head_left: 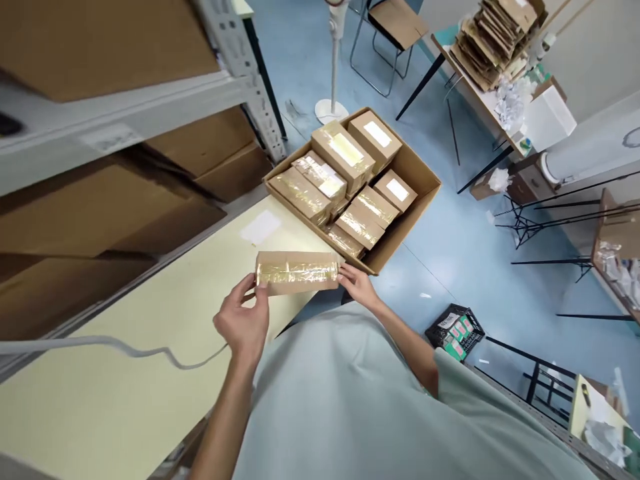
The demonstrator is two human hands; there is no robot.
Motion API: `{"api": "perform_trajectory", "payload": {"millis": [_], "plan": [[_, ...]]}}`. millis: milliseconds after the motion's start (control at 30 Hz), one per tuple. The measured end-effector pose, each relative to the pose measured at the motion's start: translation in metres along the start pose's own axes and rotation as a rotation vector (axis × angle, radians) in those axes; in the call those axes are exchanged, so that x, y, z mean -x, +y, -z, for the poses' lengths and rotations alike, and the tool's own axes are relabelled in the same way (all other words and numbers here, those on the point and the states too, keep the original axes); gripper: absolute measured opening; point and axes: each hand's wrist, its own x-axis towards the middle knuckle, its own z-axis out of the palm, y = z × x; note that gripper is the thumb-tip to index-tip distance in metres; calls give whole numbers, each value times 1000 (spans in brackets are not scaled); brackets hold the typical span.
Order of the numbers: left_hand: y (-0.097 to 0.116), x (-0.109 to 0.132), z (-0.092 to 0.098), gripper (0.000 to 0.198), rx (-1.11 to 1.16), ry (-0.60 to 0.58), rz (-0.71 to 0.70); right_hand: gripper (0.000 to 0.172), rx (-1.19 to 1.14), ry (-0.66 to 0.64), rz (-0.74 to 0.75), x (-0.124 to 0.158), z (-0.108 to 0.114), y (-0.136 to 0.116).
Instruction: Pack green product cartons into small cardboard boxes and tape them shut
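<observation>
Between my two hands is a small brown cardboard box (297,272), with shiny clear tape running along its length. My left hand (245,313) grips its left end, thumb on the near side. At the right end, the fingers of my right hand (357,283) hold the box by its edge. Just beyond it stands a large open carton (423,190) with several taped small boxes (345,153) inside, some bearing white labels. The held box is over the edge of a pale yellow table (200,293).
A white paper (261,227) lies on the table, and a grey cable (120,342) crosses it. Metal shelving (175,100) with cardboard boxes borders the left. A black crate (455,331) sits on the blue floor. Behind the carton are a white stand (331,110) and a folding chair (395,23).
</observation>
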Motion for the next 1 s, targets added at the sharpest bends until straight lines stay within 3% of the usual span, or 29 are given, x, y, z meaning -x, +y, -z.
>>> {"api": "perform_trajectory", "payload": {"millis": [133, 300, 400, 533, 700, 867, 1000], "plan": [[56, -17, -55, 53, -125, -41, -152, 86, -41, 127, -38, -20, 54, -15], [107, -33, -130, 52, -366, -293, -216, 77, 65, 296, 1, -40, 117, -24], [123, -37, -166, 53, -438, -429, -240, 67, 94, 349, -36, -46, 144, -25], [126, -37, -197, 54, -487, -536, -230, 60, 129, 377, -126, -47, 164, -22], [116, -43, -210, 57, -515, -542, -133, 55, 185, 307, -215, -45, 155, -14], [102, -52, -196, 56, -489, -508, -108, 78, 140, 243, -251, -18, 110, -5], [90, -52, -185, 57, -494, -495, -107, 84, 66, 205, -294, 4, 81, 3]]}}
